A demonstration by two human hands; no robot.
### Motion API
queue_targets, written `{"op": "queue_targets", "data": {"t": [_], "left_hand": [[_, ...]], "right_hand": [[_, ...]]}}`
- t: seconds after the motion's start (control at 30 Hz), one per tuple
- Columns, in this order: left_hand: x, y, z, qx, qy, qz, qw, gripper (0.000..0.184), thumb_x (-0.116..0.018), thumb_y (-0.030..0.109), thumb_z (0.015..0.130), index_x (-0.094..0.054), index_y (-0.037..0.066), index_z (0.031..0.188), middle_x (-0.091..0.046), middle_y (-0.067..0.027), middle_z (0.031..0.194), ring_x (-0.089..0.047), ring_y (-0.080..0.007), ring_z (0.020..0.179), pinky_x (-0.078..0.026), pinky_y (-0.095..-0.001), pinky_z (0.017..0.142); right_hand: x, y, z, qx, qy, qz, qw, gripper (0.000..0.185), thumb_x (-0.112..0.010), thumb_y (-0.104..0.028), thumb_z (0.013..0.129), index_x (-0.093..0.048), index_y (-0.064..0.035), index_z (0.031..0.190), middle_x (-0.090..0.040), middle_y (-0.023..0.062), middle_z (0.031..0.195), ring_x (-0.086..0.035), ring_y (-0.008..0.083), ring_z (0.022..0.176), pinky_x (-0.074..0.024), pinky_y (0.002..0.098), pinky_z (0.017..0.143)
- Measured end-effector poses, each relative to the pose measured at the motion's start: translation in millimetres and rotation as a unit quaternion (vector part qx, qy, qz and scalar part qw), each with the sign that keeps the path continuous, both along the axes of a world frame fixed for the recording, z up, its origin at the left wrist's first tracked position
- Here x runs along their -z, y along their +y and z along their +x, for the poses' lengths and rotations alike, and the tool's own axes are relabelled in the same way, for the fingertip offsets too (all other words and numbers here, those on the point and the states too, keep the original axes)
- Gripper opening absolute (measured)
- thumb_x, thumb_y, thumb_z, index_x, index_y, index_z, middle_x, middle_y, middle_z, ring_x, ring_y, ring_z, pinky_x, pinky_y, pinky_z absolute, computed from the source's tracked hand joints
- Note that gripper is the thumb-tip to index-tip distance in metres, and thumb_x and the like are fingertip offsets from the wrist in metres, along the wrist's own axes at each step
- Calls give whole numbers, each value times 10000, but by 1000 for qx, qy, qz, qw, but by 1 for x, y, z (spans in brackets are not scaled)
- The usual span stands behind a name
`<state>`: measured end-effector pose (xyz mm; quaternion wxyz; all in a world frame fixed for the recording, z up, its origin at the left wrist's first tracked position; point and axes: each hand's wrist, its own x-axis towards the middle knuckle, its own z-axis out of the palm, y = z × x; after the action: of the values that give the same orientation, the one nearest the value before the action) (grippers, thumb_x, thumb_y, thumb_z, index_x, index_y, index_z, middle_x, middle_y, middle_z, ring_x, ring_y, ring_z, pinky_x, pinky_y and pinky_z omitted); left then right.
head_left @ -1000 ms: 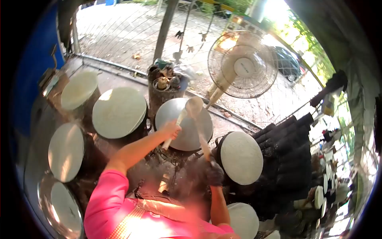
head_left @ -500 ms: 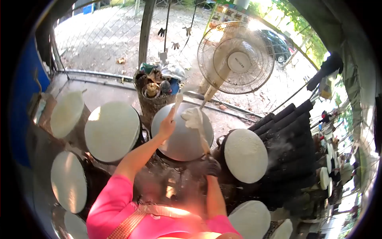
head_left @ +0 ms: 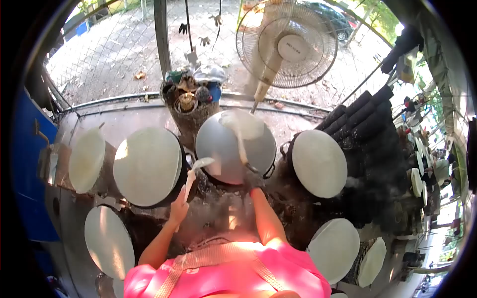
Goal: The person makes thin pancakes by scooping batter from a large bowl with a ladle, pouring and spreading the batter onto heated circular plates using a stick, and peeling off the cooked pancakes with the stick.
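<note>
Single view, from camera worn on head. Faced forward and steeply down, over person's own pink shirt (head_left: 223,270), very near at bottom edge. Left hand (head_left: 179,210) and right hand (head_left: 254,183) showed at close range, round pan (head_left: 213,149) just beyond. Fan (head_left: 292,48) and wire fence (head_left: 117,57) stood farther off, along top. Lens very wide: lines bowed, corners black.

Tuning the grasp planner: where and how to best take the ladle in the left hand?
Best by the lower handle, where the left hand has the ladle, coming from the wearer's side: the slim shaft points back that way, the curved head away toward the round pan.
</note>
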<state>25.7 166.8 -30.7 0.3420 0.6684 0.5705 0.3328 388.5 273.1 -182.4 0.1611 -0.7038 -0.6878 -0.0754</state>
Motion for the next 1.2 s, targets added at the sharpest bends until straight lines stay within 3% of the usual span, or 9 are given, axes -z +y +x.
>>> {"op": "queue_targets", "data": {"t": [0.07,0.13,0.33,0.5,0.63,0.73,0.9,1.0,1.2], "left_hand": [[-5,-2,-2,-5,17,-45,999,619,-401,28,655,-312,109,1263,-432,-196,1139,-477,-353,973,-408,-339,773],[5,-13,-13,7,30,-21,999,622,-403,31,657,-306,113,1266,-436,-199,1128,-481,-358,960,-412,-340,761],[2,-11,-5,-8,32,-12,999,606,-410,35,664,-317,102,1259,-434,-171,1171,-467,-334,1009,-406,-338,790],[2,-17,2,-26,-1,-67,997,590,-402,20,660,-323,43,1245,-399,-179,1217,-434,-294,1088,-367,-314,864],[-10,-24,24,-61,13,-42,997,609,-418,30,657,-304,40,1255,-385,-178,1230,-414,-284,1113,-350,-302,878],[-13,-37,30,-114,-27,-110,987,636,-424,7,655,-286,64,1274,-478,-159,1125,-531,-251,894,-430,-295,709],[-35,-70,37,-179,-259,-274,909,692,-423,-46,661,-238,147,1299,-413,-33,564,-345,-104,320,-285,-246,282],[-34,-83,42,-213,-350,-342,845,683,-483,-33,685,-240,198,1281,-346,-10,517,-330,-92,328,-266,-223,281],[-61,-105,46,-184,-372,-391,822,536,-522,39,769,-264,190,1214,-291,0,511,-293,-88,370,-261,-230,334]], "right_hand": [[-13,3,-3,-87,-154,-72,982,196,-524,-206,721,-640,-113,848,-618,69,742,-566,220,592,-457,322,583],[-171,-39,1,73,516,-118,845,222,-469,-129,742,-632,-121,892,-608,63,737,-563,224,645,-460,307,612],[-14,3,-13,-30,-129,37,990,333,-360,-279,829,-526,-148,1086,-614,69,922,-586,200,785,-478,315,694],[-156,-15,38,93,553,-256,788,335,-378,-151,801,-497,-48,1097,-603,71,940,-582,171,718,-487,318,556],[-39,11,70,-122,89,-283,947,430,-485,-212,734,-459,-239,1163,-518,-4,1131,-502,151,1015,-367,316,893],[-71,-3,57,-299,87,-103,945,451,-502,-163,719,-463,-251,1160,-494,-42,1167,-488,122,1034,-353,325,906],[-105,37,106,120,814,-160,545,198,-652,-136,704,-634,-53,882,-580,23,637,-456,87,406,-340,202,358],[-96,44,81,36,641,-334,690,188,-633,-132,720,-631,-66,896,-586,10,677,-478,71,491,-369,198,413],[-119,49,122,-16,656,-399,640,175,-611,-145,738,-631,-91,903,-599,18,724,-505,68,582,-402,215,472]]}}
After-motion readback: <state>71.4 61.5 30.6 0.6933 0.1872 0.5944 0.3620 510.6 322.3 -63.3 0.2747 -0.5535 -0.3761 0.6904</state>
